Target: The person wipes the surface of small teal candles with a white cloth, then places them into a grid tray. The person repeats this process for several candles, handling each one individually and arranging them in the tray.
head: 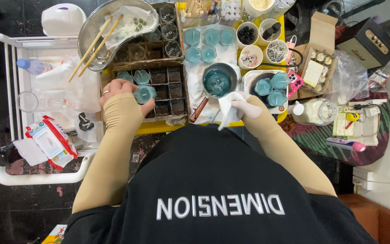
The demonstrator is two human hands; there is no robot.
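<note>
Over divided box [168, 92]: left hand [120, 92] clamps teal cup [145, 94]; right hand [249, 108] pinches white tissue [228, 108].

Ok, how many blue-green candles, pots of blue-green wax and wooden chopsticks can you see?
Teal candles: 11
Pot of teal wax: 1
Wooden chopsticks: 2
Total: 14
</note>
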